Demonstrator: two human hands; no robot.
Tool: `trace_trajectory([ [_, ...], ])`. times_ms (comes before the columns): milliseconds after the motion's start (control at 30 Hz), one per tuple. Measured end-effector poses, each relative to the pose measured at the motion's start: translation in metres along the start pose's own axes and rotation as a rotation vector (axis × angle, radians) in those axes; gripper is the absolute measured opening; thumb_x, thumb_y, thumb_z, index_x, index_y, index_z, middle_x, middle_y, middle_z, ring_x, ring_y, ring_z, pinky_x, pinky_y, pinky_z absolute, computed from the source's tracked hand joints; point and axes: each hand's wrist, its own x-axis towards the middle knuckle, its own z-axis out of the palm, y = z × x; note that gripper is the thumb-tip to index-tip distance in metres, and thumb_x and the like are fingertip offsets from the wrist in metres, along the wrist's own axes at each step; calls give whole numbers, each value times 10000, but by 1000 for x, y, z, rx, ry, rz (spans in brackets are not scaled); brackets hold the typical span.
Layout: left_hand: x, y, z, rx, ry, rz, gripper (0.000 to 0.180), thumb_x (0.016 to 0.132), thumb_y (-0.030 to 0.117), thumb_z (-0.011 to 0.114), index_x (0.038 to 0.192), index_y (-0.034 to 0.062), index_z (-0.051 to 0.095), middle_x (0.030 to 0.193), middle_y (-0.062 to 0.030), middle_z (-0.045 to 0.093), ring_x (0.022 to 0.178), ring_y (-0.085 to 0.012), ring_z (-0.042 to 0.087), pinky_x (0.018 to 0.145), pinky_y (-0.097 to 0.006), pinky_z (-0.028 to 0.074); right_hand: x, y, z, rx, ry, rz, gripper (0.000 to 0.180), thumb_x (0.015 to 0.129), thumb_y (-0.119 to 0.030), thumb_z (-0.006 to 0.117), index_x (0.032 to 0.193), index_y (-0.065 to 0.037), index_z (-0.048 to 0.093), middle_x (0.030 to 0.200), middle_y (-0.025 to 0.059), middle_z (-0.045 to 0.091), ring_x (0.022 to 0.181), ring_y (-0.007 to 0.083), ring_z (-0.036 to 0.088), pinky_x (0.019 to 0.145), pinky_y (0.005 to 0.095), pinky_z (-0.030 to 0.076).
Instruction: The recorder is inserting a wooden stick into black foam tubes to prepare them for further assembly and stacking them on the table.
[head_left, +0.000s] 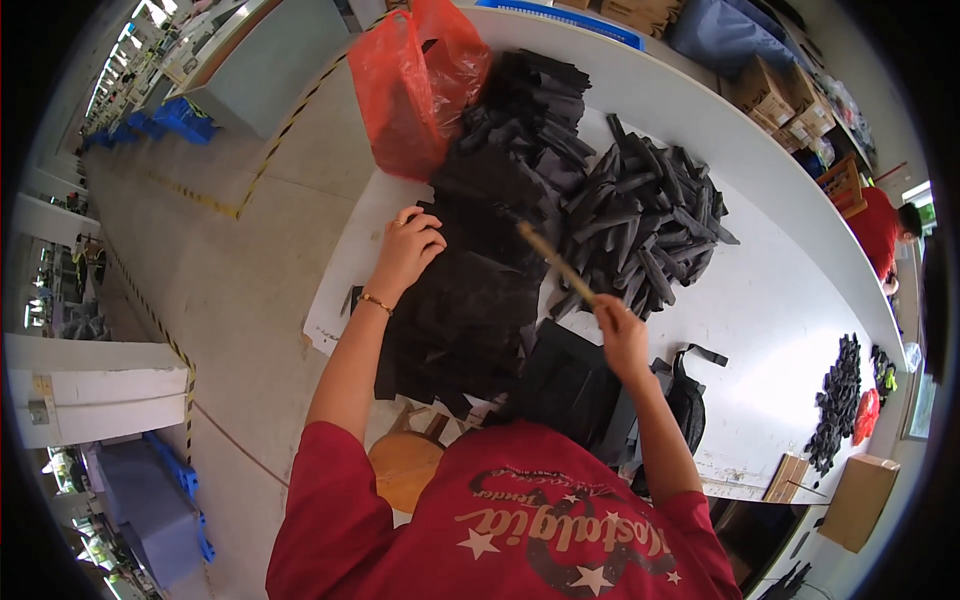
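My right hand is closed round one end of a thin, light brown stick. The stick's other end reaches up and left over a spread of black fabric pieces. At the left edge of that fabric lies my left hand, its fingers bent down and closed on the cloth. The fabric pieces overlap in layers on the white table. To their right sits a heap of narrow, folded black strips. More black cloth is stacked at the far end.
A red plastic bag stands at the far left table corner. Close to my body lie a flat black panel and a black strap. A wooden stool is below the near edge. Another person is at the far right.
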Motion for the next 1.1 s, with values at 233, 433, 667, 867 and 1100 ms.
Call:
trace_trajectory([
  [233, 13, 29, -16, -64, -9, 71, 50, 781, 112, 685, 805, 119, 642, 1099, 24, 601, 1184, -250, 465, 911, -421, 377, -12, -27, 2, -269, 10, -302, 155, 855, -112, 637, 1009, -103, 653, 708, 66, 566, 601, 246, 608, 512, 362, 470],
  [433, 17, 42, -20, -66, -1, 115, 47, 782, 107, 679, 803, 120, 639, 1111, 17, 584, 1201, -262, 448, 913, -422, 376, -14, -29, 4, -330, 26, -372, 169, 842, -110, 644, 1012, -115, 648, 683, 51, 531, 567, 235, 584, 490, 357, 465],
  [667, 15, 80, -14, -67, 41, 237, 45, 751, 131, 681, 776, 158, 656, 1095, 6, 585, 1211, -279, 451, 933, -432, 386, -17, -36, 17, -327, 52, -357, 184, 845, -111, 639, 1028, -112, 645, 728, 69, 566, 616, 272, 604, 519, 388, 478],
  [867, -9, 168, -8, -160, 493, 133, 248, 738, 224, 751, 952, 155, 644, 1350, -118, 431, 1346, -321, 298, 1082, -489, 265, -28, -43, 39, 294, -83, 12, 295, 886, -45, 566, 1178, -26, 603, 823, 86, 650, 661, 156, 605, 626, 300, 476],
  [1100, -42, 182, 67, -2160, 394, -881, 243, 910, 220, 648, 1066, 38, 604, 752, -70, 628, 726, -233, 623, 757, -378, 526, -57, -67, 63, 271, -59, 21, 310, 858, 11, 567, 1167, 8, 569, 900, 217, 647, 801, 333, 652, 689, 358, 498],
])
